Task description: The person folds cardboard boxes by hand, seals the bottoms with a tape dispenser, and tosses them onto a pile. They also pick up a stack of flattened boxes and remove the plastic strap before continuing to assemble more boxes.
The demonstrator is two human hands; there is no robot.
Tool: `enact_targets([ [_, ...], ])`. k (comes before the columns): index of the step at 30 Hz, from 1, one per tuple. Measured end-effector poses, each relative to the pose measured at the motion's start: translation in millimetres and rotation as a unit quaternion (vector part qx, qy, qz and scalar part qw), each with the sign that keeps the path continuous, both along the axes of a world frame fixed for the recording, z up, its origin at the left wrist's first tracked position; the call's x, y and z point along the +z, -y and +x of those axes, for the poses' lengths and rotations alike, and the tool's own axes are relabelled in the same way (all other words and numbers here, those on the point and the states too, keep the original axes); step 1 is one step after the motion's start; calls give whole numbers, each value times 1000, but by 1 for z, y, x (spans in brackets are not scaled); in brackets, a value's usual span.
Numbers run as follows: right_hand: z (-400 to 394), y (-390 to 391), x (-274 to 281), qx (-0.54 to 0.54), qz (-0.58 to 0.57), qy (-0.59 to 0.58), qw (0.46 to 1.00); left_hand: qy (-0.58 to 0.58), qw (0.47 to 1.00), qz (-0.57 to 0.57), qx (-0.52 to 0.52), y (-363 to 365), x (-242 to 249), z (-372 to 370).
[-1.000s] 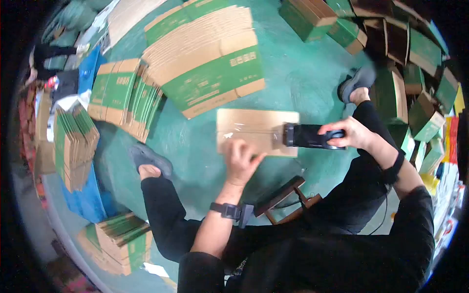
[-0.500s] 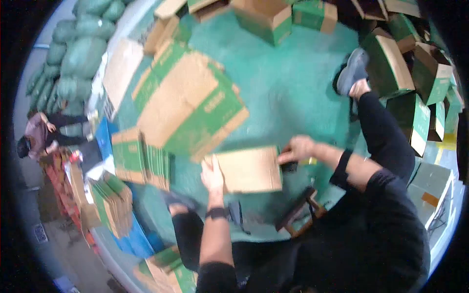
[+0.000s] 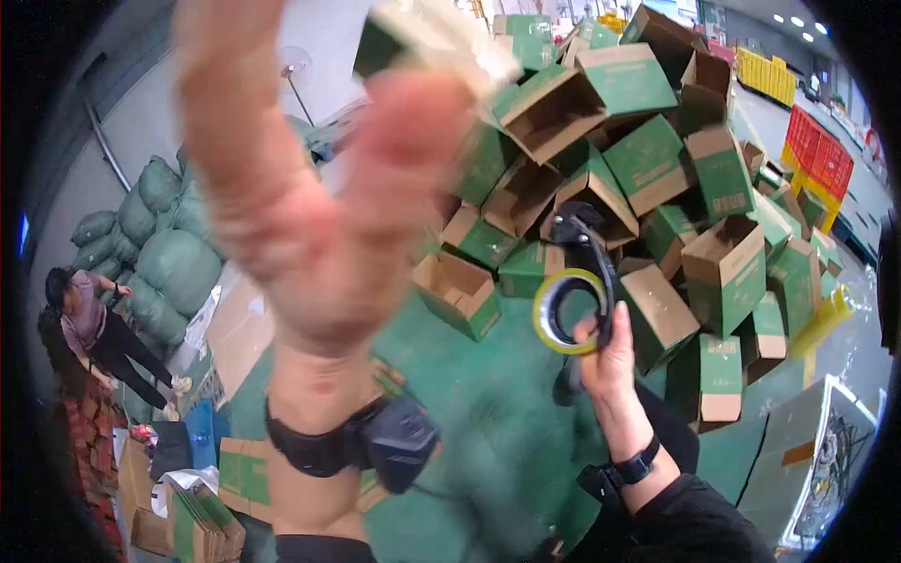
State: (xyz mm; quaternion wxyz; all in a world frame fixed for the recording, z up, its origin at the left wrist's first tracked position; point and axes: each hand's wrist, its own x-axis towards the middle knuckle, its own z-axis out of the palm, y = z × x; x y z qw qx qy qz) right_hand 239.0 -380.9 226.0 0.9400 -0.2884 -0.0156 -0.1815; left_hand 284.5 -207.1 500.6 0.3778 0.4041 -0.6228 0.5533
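Note:
My left hand (image 3: 324,235) is raised large and blurred close to the camera, fingers spread and nothing visible between them. Behind its fingertips, at the top, is a blurred green and brown box (image 3: 446,42); whether they touch cannot be made out. My right hand (image 3: 610,357) grips a black tape dispenser (image 3: 608,272) with a yellow-edged tape roll (image 3: 542,314), held up in front of the boxes. A large heap of open green and brown cartons (image 3: 648,164) stands ahead and to the right.
Another person (image 3: 94,319) stands at the left by stacked green sacks (image 3: 183,272). Folded cartons (image 3: 202,525) lie at the lower left. A white-edged bin (image 3: 798,469) is at the lower right, with red and yellow crates (image 3: 818,155) farther back.
The view has swung up to the carton heap. My left hand has let go of the small box and risen towards the camera. My right hand now shows the tape dispenser raised.

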Motion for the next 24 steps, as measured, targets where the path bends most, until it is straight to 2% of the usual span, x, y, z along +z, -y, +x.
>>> enact_targets([
  [1,-1,13,9,-37,-13,16,999,6,1000,-4,0,-8,-2,-3],
  [2,-13,25,7,58,-36,-35,997,-108,983,-8,147,-30,-17,-9],
  [3,-25,16,15,35,-46,-68,996,-219,932,-9,287,-54,-39,-11],
  [4,-33,14,-2,62,-98,-98,988,-306,879,7,365,-81,-76,0],
  [5,-43,9,-24,91,-148,-134,976,-427,812,14,397,-121,-126,15],
  [7,-61,-2,-62,190,-135,-172,957,-536,669,78,508,-199,-226,16],
  [8,-67,-6,-76,216,-102,-165,957,-561,634,84,526,-246,-283,10],
  [9,-72,-13,-75,204,-51,-194,958,-616,527,107,575,-269,-312,-10],
  [10,-74,-16,-100,269,96,-152,946,-630,481,127,597,-300,-346,-25],
  [11,-76,-19,-125,321,241,-104,910,-641,436,149,614,-323,-374,-36],
  [12,-76,-29,-118,272,232,-186,915,-657,370,164,636,-332,-389,-46],
  [13,-71,-38,-128,339,438,-144,820,-670,302,179,654,-336,-397,-53],
  [14,-72,-48,-128,349,426,-154,821,-677,301,184,646,-339,-405,-55],
  [16,-76,-64,-140,369,389,-153,830,-697,198,248,643,-344,-421,-63],
  [17,-79,-72,-148,387,276,-144,868,-705,194,248,636,-346,-429,-65],
  [19,-83,-89,-157,417,223,-253,844,-678,237,232,656,-349,-443,-71],
  [20,-88,-97,-167,444,214,-269,827,-683,230,231,653,-352,-450,-76],
  [21,-91,-103,-179,494,238,-221,807,-663,259,228,665,-357,-455,-81],
  [22,-91,-112,-179,494,225,-207,814,-638,289,222,679,-360,-455,-87],
  [23,-92,-118,-176,495,212,-193,820,-639,284,216,682,-355,-452,-97],
  [24,-91,-120,-172,492,199,-181,828,-612,325,215,688,-343,-447,-107],
])
